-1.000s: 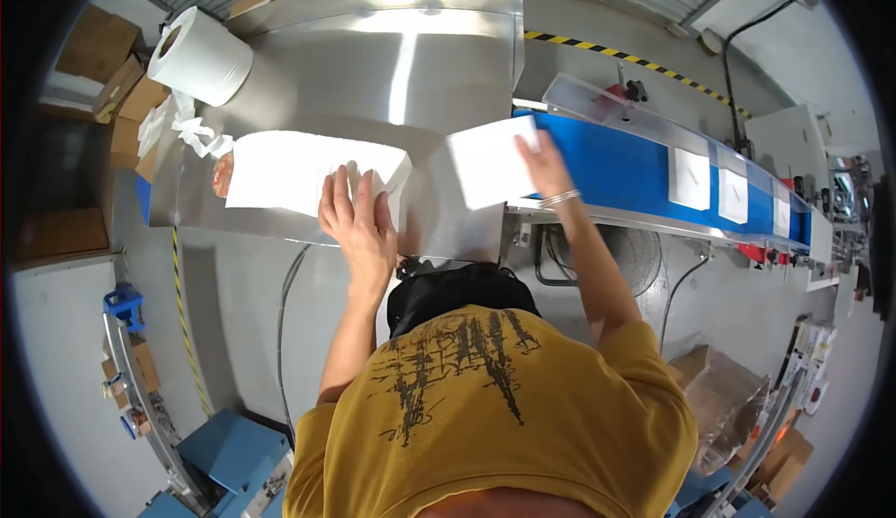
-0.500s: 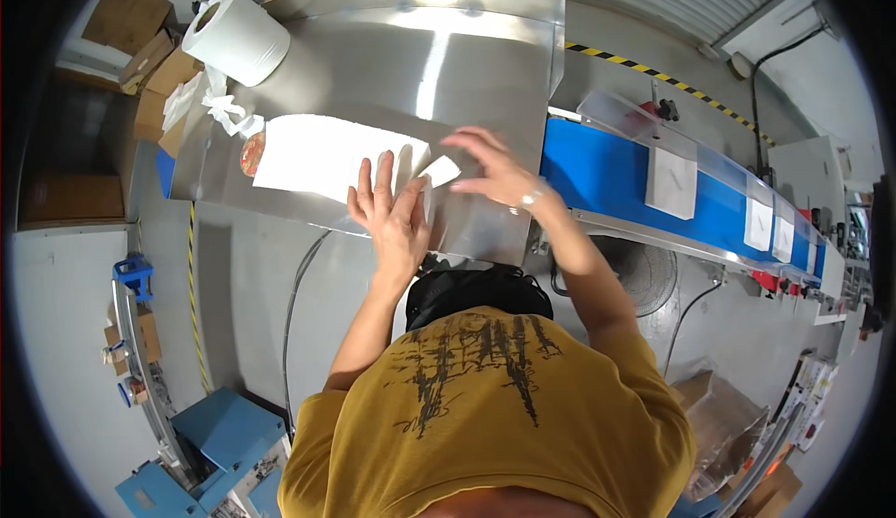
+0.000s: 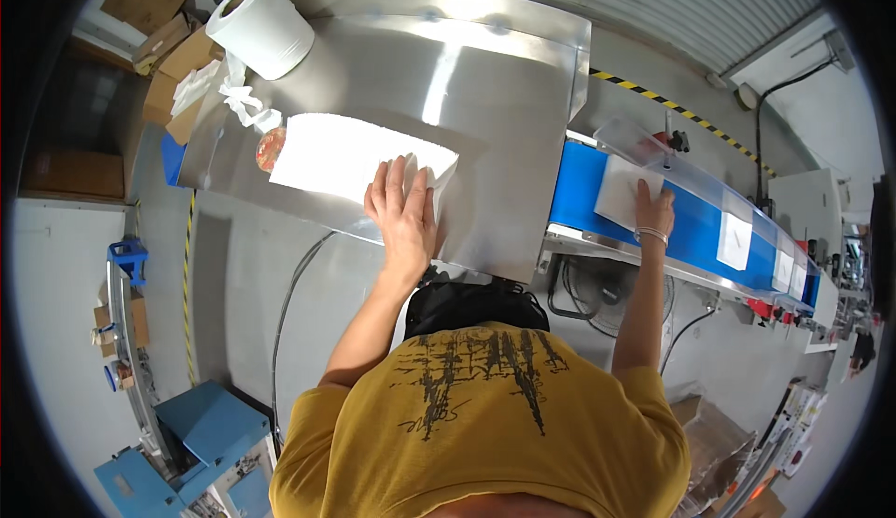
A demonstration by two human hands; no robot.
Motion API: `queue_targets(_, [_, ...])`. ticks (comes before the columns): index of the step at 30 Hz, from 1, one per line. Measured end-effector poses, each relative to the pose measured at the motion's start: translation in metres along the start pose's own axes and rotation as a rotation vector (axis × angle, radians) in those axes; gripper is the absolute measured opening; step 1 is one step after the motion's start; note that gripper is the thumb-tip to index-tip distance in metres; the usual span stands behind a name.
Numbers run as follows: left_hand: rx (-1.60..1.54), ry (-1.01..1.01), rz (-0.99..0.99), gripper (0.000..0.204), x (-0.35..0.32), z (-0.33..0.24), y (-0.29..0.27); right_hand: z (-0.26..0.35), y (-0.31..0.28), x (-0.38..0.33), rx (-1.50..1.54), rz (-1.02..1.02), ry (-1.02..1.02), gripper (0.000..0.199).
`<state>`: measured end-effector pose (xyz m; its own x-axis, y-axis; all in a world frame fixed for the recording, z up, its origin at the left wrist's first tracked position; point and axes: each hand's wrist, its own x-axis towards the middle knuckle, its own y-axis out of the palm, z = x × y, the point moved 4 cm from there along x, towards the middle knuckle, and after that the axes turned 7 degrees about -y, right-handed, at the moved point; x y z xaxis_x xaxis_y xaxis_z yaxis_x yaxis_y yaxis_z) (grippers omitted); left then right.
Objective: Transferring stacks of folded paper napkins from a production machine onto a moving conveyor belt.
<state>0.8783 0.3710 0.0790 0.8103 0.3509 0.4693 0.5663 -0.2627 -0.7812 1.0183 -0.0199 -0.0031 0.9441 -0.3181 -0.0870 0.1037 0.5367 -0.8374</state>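
My left hand (image 3: 404, 219) lies with its fingers spread on the right part of a long row of white paper sheets (image 3: 327, 159) on the metal table. The sheets' right end stands up slightly beside my fingers. A round reddish piece (image 3: 271, 150) sits at the row's left end. Over the blue conveyor belt, my right hand (image 3: 657, 212) touches the right side of a flat white sheet or packet (image 3: 621, 189), its index finger stretched out and apart from the others. My right thumb is hard to make out.
A large white paper roll (image 3: 275, 37) stands at the table's back left, with crumpled white paper (image 3: 245, 105) in front. The metal table (image 3: 495, 145) has a raised back edge. Further white pieces (image 3: 735, 241) lie along the blue belt (image 3: 695, 215), which has a clear guard.
My right hand has moved right from the metal table onto the belt, where a white piece now lies under it. My left hand stays on the sheets. The view has shifted slightly.
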Motion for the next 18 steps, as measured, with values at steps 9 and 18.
queue_targets(9, [-0.069,0.059,0.06,0.024,0.003,-0.004,-0.006,0.21,0.079,-0.106,0.608,0.69,-0.966,0.05])
queue_targets(18, [-0.065,-0.007,0.056,0.031,0.009,0.018,-0.008,0.102,0.089,-0.053,0.389,0.384,-0.285,0.049])
